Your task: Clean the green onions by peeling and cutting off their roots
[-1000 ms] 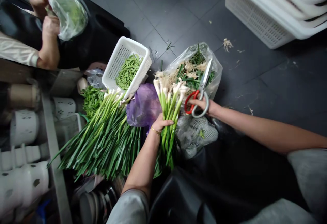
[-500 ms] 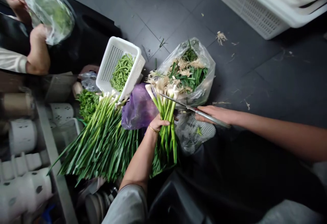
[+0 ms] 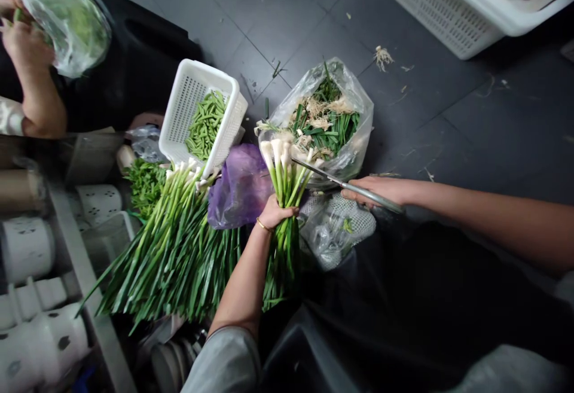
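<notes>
My left hand (image 3: 280, 212) is wrapped round a bunch of green garlic (image 3: 283, 180), white ends up and green leaves hanging below. My right hand (image 3: 365, 189) grips scissors (image 3: 329, 179), seen nearly edge-on with the grey handles slanting down to the right. Their blade tip points left and touches or overlaps the stalks just under the white ends. Right behind them, a clear plastic bag (image 3: 365, 109) holds cut-off roots and green trimmings. A larger pile of green garlic (image 3: 179, 249) lies left of my left hand, beside a purple bag (image 3: 240, 186).
A white basket (image 3: 177, 106) of green bean pods (image 3: 206, 124) stands at the back left. A crumpled clear bag (image 3: 332, 231) lies below the scissors. At the upper left, another person's hands (image 3: 27, 40) hold a bag of greens (image 3: 81, 28). A white crate (image 3: 448, 16) stands far right.
The roots over the bunch in my left hand no longer show there, and its white ends are bare. My scissors stay close to the stalks. The other person's hands moved left.
</notes>
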`<action>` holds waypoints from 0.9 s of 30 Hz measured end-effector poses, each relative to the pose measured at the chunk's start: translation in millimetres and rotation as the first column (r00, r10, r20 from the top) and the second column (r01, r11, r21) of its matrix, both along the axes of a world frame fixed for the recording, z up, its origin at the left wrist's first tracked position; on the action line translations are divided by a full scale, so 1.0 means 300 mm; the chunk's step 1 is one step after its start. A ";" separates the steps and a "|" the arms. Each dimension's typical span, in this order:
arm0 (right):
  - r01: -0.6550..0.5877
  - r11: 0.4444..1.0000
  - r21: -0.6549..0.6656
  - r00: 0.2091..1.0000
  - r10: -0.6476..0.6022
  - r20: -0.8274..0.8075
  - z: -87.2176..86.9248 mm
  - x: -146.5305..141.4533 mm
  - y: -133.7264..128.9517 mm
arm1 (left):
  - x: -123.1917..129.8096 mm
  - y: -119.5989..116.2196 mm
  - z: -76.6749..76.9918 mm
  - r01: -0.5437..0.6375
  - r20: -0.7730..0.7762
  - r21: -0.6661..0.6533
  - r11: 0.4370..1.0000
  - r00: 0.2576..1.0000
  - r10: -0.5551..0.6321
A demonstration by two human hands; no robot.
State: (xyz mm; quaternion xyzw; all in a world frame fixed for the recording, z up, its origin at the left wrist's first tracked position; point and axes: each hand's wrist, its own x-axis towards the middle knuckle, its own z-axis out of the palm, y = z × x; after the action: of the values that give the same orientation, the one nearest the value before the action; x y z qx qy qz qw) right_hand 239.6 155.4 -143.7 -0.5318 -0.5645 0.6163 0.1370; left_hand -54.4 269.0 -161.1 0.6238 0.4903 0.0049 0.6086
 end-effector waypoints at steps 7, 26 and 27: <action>-0.162 0.985 -0.062 0.951 0.173 0.256 0.023 0.064 -0.007 | -0.058 -0.021 -0.009 -0.009 -0.139 0.297 0.955 0.989 0.052; -0.151 0.980 0.132 0.831 0.053 0.554 0.015 0.006 -0.093 | -0.071 0.010 0.054 -0.322 -0.030 -0.127 0.938 0.947 0.321; -0.145 0.982 0.124 0.853 0.060 0.518 0.017 0.010 -0.089 | -0.072 0.010 0.059 -0.312 -0.029 -0.140 0.940 0.950 0.311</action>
State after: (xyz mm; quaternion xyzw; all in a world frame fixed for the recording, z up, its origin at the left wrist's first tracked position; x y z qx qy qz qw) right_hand 242.5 128.6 -138.5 -0.6328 -0.6553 0.4125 -0.0091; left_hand -76.1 272.1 -143.4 0.4934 0.5839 0.0638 0.6415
